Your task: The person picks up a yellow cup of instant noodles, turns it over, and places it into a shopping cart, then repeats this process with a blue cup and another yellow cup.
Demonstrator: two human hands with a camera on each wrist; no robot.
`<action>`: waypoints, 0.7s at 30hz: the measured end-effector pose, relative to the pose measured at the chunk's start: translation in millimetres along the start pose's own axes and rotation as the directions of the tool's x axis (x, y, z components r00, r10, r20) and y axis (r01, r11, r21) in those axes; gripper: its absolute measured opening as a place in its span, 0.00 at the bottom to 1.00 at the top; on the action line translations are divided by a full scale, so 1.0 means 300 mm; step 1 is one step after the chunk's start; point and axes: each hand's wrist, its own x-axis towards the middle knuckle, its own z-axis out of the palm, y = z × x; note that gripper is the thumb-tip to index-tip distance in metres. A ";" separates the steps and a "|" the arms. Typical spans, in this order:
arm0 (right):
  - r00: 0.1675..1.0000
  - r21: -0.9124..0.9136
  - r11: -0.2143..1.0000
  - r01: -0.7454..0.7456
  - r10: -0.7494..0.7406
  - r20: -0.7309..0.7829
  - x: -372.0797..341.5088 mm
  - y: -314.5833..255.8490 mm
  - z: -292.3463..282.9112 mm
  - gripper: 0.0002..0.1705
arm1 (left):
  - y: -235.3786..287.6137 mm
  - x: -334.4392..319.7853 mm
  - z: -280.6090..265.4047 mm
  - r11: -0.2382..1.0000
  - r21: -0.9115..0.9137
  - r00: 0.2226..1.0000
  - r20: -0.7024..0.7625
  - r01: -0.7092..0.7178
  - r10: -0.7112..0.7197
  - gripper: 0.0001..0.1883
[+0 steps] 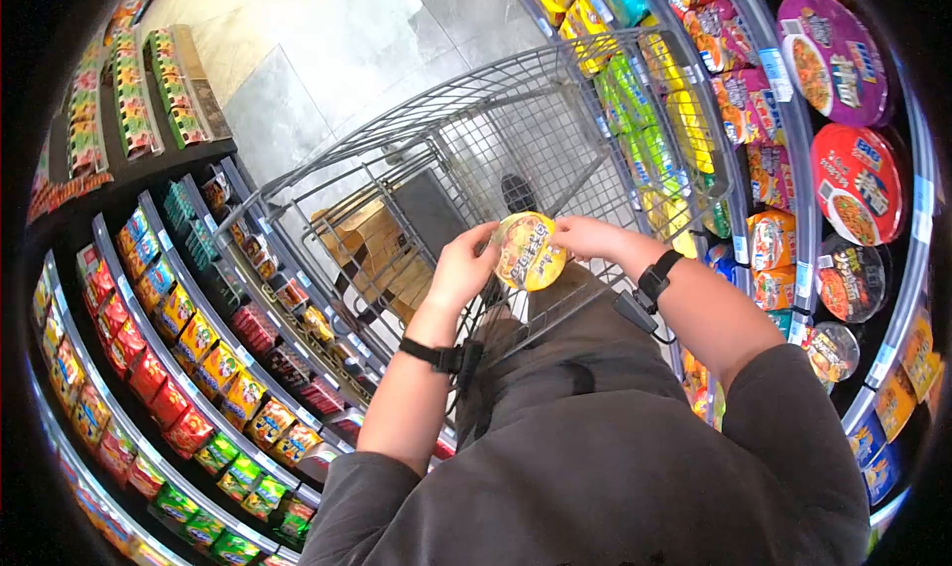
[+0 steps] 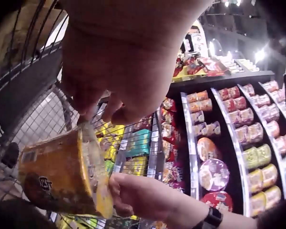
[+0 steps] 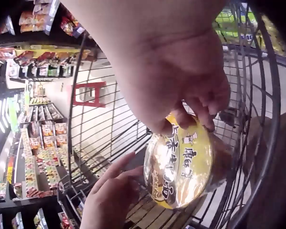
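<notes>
An instant noodle tub (image 1: 532, 252) with a round yellow printed lid is held between both hands over a wire shopping cart. My left hand (image 1: 464, 266) grips its left side. On the opposite side, my right hand (image 1: 595, 239) pinches the lid's rim. The left wrist view shows the tub's orange-brown wall (image 2: 57, 171) tilted on its side, with the right thumb and fingers at the lid's edge. In the right wrist view the lid (image 3: 181, 164) faces the camera, and the left fingertips lie at its left edge.
The grey wire cart (image 1: 436, 120) stands right in front of me, with a brown cardboard box (image 1: 362, 258) in it. Shelves of snack packets (image 1: 198, 368) run along the left. Bagged noodles (image 1: 635, 100) and large noodle bowls (image 1: 858, 184) line the right. Tiled floor (image 1: 347, 40) stretches ahead.
</notes>
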 end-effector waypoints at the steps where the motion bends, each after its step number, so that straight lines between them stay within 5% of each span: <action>1: 1.000 0.027 1.000 0.010 -0.009 -0.026 -0.040 -0.023 0.007 0.17 | 0.016 -0.039 -0.029 0.999 -0.033 1.000 0.023 0.018 -0.017 0.22; 6: 0.949 -0.145 0.955 0.258 -0.279 -0.149 -0.181 -0.109 0.092 0.19 | 0.027 -0.267 -0.116 0.988 -0.033 0.982 -0.112 -0.154 0.149 0.25; 10: 0.965 0.107 0.962 0.251 -0.240 -0.106 -0.370 -0.261 0.181 0.15 | 0.044 -0.469 -0.200 0.945 -0.247 0.966 -0.194 -0.216 0.170 0.26; 12: 0.962 0.360 0.892 0.272 -0.263 -0.073 -0.445 -0.302 0.230 0.16 | 0.054 -0.569 -0.239 0.872 -0.294 0.913 -0.240 -0.392 0.330 0.29; 13: 0.957 0.345 0.893 0.288 -0.279 -0.078 -0.491 -0.328 0.254 0.16 | 0.061 -0.624 -0.269 0.860 -0.309 0.911 -0.207 -0.406 0.355 0.35; 15: 0.950 0.556 0.787 0.268 -0.312 -0.017 -0.607 -0.381 0.303 0.16 | 0.096 -0.733 -0.311 0.839 -0.208 0.860 -0.216 -0.503 0.462 0.38; 21: 0.908 0.706 0.630 0.324 -0.418 -0.045 -0.834 -0.444 0.505 0.15 | 0.136 -0.988 -0.352 0.741 -0.035 0.736 -0.160 -0.671 0.658 0.61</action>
